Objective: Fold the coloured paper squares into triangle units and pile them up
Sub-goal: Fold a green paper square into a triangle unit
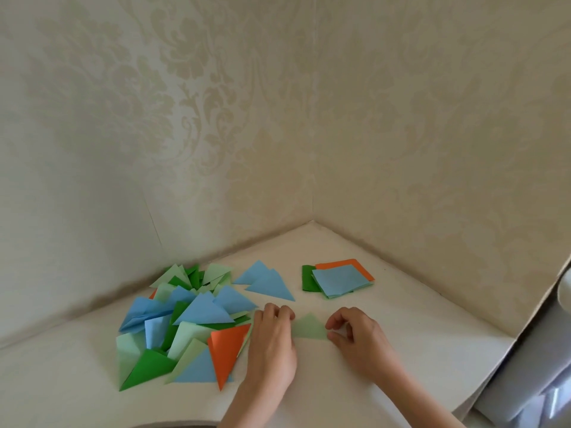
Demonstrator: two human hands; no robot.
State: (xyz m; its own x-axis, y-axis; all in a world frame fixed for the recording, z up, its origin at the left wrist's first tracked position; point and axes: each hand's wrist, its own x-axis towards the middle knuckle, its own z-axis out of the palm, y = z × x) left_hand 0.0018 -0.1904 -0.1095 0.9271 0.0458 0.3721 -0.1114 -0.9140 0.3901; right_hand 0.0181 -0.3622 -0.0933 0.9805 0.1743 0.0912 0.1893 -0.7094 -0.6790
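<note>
Forearms cut off; pale triangle (310, 328) part-hidden

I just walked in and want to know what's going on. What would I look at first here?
First, the big messy pile of folded triangles, blue, green and orange, on the left of the white table. Right beside it, the left hand and the right hand hold a pale green triangle between them, the right fingers pinching its corner. Farther back sits a small stack of unfolded squares, blue on top.
</note>
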